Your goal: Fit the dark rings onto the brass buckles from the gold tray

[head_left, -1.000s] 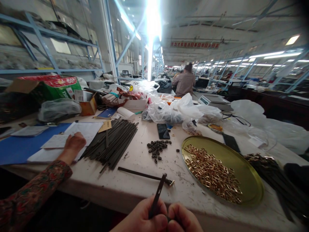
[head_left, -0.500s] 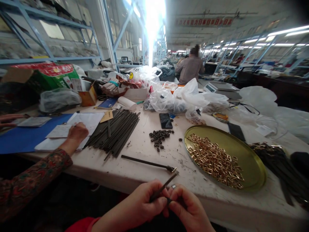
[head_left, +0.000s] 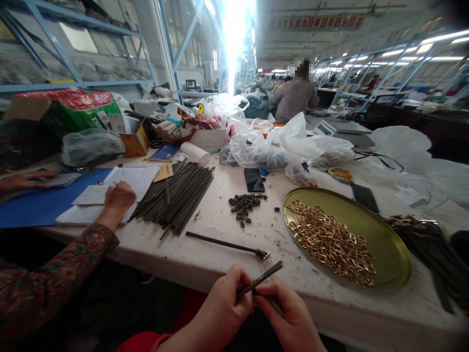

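Note:
Close to the table's front edge, my left hand is closed around a narrow dark strap, whose free end points up to the right. My right hand is beside it, thumb and fingers pinched on a small dark bit against the strap; its kind is mostly hidden. Just beyond my hands lies another dark strap with a gold-coloured buckle at its right end. Small dark loops are heaped farther back. To the right, a gold oval tray holds many gold-coloured metal buckles.
Many dark strips lie in a pile left of the loops. At far left a co-worker's hand writes on papers. A phone, plastic bags and a scale stand behind. Finished-looking dark straps lie at far right.
The strap in my left hand now reaches farther up and right, with more of its end showing. My right hand has shifted slightly right. The view has moved a little.

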Motion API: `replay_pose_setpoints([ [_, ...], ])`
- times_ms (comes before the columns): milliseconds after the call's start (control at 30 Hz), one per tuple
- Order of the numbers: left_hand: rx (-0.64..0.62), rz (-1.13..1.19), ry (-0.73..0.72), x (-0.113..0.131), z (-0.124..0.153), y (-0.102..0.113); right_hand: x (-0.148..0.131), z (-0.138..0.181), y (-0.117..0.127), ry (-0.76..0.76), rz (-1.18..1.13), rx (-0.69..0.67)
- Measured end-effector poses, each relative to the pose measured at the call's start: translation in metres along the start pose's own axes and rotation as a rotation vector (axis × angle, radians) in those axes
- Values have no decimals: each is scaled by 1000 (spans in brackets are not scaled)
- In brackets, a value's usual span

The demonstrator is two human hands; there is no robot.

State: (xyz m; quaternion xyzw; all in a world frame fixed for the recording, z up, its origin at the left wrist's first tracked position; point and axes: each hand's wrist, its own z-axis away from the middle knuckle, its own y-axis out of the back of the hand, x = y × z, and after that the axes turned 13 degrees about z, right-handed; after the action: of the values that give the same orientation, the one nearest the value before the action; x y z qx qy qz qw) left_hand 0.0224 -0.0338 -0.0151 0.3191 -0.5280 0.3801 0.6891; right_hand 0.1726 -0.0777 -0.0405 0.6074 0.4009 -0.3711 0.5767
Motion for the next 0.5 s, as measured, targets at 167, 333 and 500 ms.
replay_pose_setpoints([
  [167,17,128,36,-5,-2,-5,2,-1,8,19,52,-59],
  [333,2,125,42,-4,-1,-7,9,-4,8,-82,-41,-89],
  [500,-22,105,22,2,5,-8,5,-5,11,118,75,-75],
])
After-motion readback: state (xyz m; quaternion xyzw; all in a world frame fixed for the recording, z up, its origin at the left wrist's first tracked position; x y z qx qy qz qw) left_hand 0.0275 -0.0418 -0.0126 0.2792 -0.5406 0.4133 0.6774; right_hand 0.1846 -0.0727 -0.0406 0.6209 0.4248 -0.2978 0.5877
